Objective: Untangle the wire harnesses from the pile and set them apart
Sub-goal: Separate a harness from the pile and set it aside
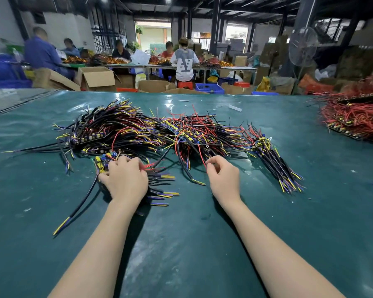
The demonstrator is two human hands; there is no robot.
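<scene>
A big tangled pile of wire harnesses (151,130) with black, red, yellow and blue leads lies across the middle of the green table (181,233). My left hand (125,179) lies palm down on a harness with a small green board (100,162), fingers curled over it. Black cables with yellow and blue tips (162,190) stick out to the right from under that hand. My right hand (223,179) pinches a thin red wire (199,151) that runs up into the pile. A separate bundle (274,160) lies to the right.
A second heap of red wired boards (353,119) sits at the far right of the table. Small white scraps (235,107) lie near the far edge. Beyond the table, several people sit at benches among cardboard boxes (97,78) and blue crates (209,88).
</scene>
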